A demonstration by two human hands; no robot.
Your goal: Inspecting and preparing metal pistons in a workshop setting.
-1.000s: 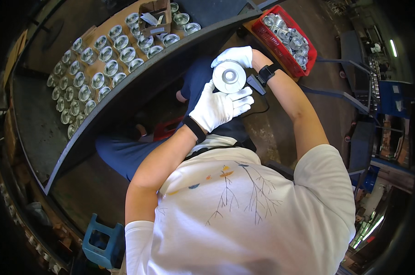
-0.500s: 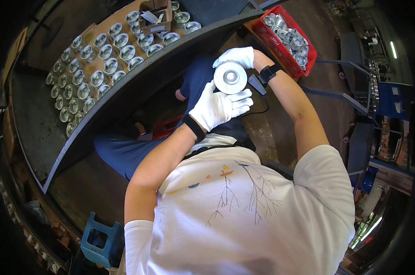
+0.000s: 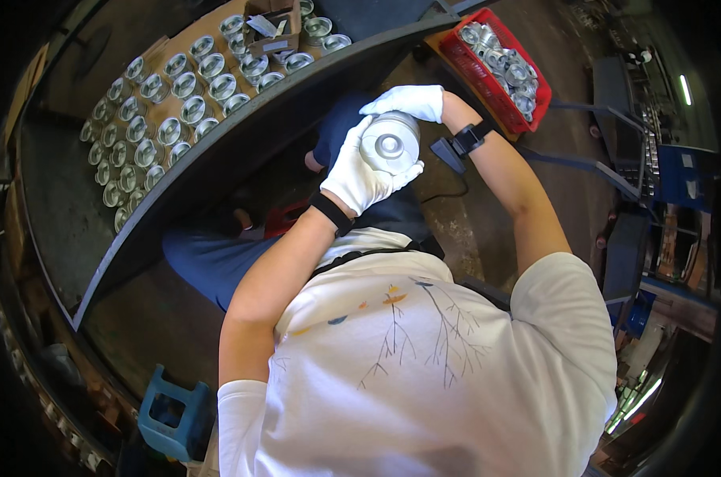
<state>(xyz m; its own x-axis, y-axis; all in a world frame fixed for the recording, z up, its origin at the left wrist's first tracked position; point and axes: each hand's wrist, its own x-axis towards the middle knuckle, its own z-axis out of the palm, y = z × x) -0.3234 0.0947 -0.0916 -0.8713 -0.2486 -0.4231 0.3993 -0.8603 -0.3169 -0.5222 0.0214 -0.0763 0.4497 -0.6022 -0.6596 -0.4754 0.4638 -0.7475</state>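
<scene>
Between my two white-gloved hands is a round silver metal part (image 3: 400, 164), its flat disc face with a raised centre turned up toward me. My left hand (image 3: 355, 173) wraps round its left and near side, the thumb along the left edge and the fingers under the near rim. From the far side my right hand (image 3: 406, 102) closes over its edge; some of those fingertips are hidden behind the part. A black band circles my left wrist, and a black strap with a small dark device (image 3: 449, 154) sits on my right wrist.
Rows of shiny metal cup-shaped parts (image 3: 184, 85) stand on a cardboard-covered table (image 3: 172, 49) at the far left, beside an open cardboard box (image 3: 285, 16). A red crate (image 3: 538, 111) of similar parts stands far right. A blue plastic stool (image 3: 163, 436) is at lower left.
The metal part has shifted slightly left and nearer and tilted, so its side wall now shows. My left fingers, earlier stretched out beneath it, have curled round it.
</scene>
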